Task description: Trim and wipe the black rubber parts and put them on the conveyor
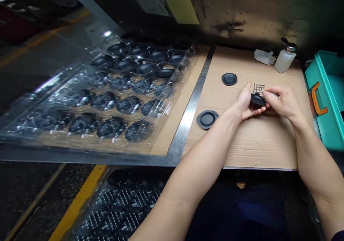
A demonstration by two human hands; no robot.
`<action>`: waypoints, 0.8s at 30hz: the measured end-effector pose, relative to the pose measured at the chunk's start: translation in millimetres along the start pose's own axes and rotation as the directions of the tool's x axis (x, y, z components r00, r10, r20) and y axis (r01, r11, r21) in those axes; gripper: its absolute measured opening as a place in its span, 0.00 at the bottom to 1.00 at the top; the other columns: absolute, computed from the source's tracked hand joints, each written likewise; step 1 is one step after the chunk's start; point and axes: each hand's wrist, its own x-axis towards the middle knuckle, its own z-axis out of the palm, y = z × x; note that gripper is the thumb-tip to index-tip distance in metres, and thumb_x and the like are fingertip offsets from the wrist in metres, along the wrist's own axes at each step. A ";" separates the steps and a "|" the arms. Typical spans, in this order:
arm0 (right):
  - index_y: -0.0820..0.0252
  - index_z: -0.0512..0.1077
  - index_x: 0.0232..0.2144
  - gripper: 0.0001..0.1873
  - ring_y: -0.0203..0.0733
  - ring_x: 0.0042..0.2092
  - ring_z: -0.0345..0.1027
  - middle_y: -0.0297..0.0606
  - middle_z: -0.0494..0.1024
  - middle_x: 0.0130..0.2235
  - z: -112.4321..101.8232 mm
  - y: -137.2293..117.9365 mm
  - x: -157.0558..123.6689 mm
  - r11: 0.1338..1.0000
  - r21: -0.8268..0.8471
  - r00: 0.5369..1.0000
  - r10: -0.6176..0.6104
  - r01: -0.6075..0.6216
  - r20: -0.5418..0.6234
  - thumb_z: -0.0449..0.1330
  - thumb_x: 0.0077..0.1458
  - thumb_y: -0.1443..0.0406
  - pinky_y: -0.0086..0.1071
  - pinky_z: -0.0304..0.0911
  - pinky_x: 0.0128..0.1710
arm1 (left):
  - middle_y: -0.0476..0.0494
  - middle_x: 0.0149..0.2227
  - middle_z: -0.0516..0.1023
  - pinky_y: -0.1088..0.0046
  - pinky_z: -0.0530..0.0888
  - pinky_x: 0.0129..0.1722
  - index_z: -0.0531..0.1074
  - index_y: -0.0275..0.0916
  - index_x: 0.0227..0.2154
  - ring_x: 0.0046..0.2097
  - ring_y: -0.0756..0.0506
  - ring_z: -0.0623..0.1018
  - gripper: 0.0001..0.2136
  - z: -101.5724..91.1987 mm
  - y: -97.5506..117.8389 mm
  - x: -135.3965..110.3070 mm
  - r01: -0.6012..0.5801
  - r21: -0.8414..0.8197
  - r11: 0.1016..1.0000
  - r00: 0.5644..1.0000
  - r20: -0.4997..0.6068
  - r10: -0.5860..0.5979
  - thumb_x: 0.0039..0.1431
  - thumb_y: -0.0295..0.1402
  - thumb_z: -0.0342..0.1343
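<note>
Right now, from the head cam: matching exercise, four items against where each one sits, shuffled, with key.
Items:
1. Black round part
2. Pump bottle
3. Teal bin
4. Clear blister tray

Places:
A. Left of the steel strip
B. Between the left hand and right hand
C. Past the right edge of the cardboard sheet
D. Upright at the far edge of the cardboard sheet

Pairs: 1-B, 2-D, 3-C, 4-A
</note>
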 end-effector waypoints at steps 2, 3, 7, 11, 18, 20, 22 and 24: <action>0.60 0.81 0.38 0.15 0.39 0.34 0.71 0.36 0.78 0.31 0.6 0.3 -0.4 0.997 -0.060 0.999 -0.043 0.044 0.019 0.56 0.62 0.60 0.32 0.62 0.39 | 0.37 0.21 0.75 0.76 0.69 0.19 0.77 0.32 0.34 0.26 0.43 0.78 0.37 1.2 -6.8 4.4 -0.054 0.023 0.998 0.999 0.003 0.054 0.60 0.65 0.42; 0.60 0.82 0.37 0.14 0.39 0.34 0.70 0.36 0.78 0.32 0.6 0.1 -0.7 0.993 -0.097 0.997 -0.065 0.067 0.029 0.56 0.61 0.61 0.32 0.61 0.39 | 0.38 0.20 0.74 0.76 0.68 0.19 0.77 0.33 0.32 0.25 0.43 0.78 0.36 2.2 -9.8 5.9 -0.083 0.033 0.996 0.996 -0.007 0.084 0.59 0.66 0.43; 0.60 0.80 0.28 0.16 0.40 0.34 0.68 0.37 0.76 0.29 0.2 -2.1 -2.6 0.965 -0.237 0.993 -0.104 0.115 0.059 0.55 0.58 0.63 0.33 0.59 0.37 | 0.41 0.15 0.70 0.79 0.63 0.18 0.75 0.36 0.23 0.22 0.46 0.75 0.35 7.6 -15.8 5.4 -0.152 0.139 0.978 0.980 -0.104 0.167 0.60 0.65 0.43; 0.61 0.79 0.25 0.16 0.40 0.34 0.66 0.38 0.74 0.29 1.2 -3.0 -2.2 0.941 -0.304 0.988 -0.135 0.151 0.075 0.53 0.57 0.63 0.33 0.57 0.35 | 0.41 0.14 0.69 0.79 0.60 0.17 0.74 0.35 0.20 0.18 0.49 0.70 0.38 13.3 -15.5 -3.0 -0.178 0.366 0.914 0.965 -0.115 0.234 0.59 0.67 0.40; 0.60 0.76 0.21 0.11 0.40 0.32 0.63 0.39 0.75 0.28 -0.9 -5.3 -2.8 0.900 -0.394 0.981 -0.149 0.186 0.123 0.56 0.51 0.67 0.33 0.51 0.30 | 0.42 0.15 0.70 0.77 0.56 0.15 0.73 0.36 0.20 0.15 0.52 0.64 0.45 16.0 -17.2 -9.5 -0.179 0.660 0.730 0.954 -0.066 0.294 0.53 0.73 0.27; 0.59 0.75 0.21 0.12 0.40 0.32 0.62 0.39 0.74 0.28 -1.1 -7.3 -3.8 0.891 -0.408 0.980 -0.164 0.198 0.117 0.55 0.53 0.67 0.33 0.51 0.31 | 0.42 0.15 0.71 0.76 0.56 0.14 0.74 0.37 0.21 0.14 0.52 0.64 0.45 15.4 -17.8 -8.7 -0.178 0.687 0.705 0.952 -0.061 0.300 0.52 0.73 0.26; 0.59 0.75 0.21 0.14 0.40 0.32 0.62 0.39 0.73 0.27 -1.2 -8.6 -4.2 0.887 -0.400 0.973 -0.202 0.230 0.112 0.54 0.55 0.67 0.34 0.53 0.33 | 0.41 0.15 0.71 0.75 0.55 0.14 0.74 0.37 0.21 0.14 0.52 0.64 0.46 15.2 -18.2 -8.2 -0.183 0.696 0.694 0.950 -0.055 0.306 0.52 0.74 0.26; 0.59 0.74 0.20 0.14 0.40 0.32 0.62 0.38 0.73 0.27 -1.7 -8.2 -4.1 0.895 -0.378 0.971 -0.205 0.237 0.124 0.54 0.54 0.67 0.33 0.52 0.33 | 0.41 0.15 0.72 0.75 0.55 0.13 0.74 0.37 0.21 0.14 0.52 0.64 0.46 15.6 -18.3 -8.4 -0.183 0.697 0.693 0.951 -0.052 0.304 0.51 0.74 0.26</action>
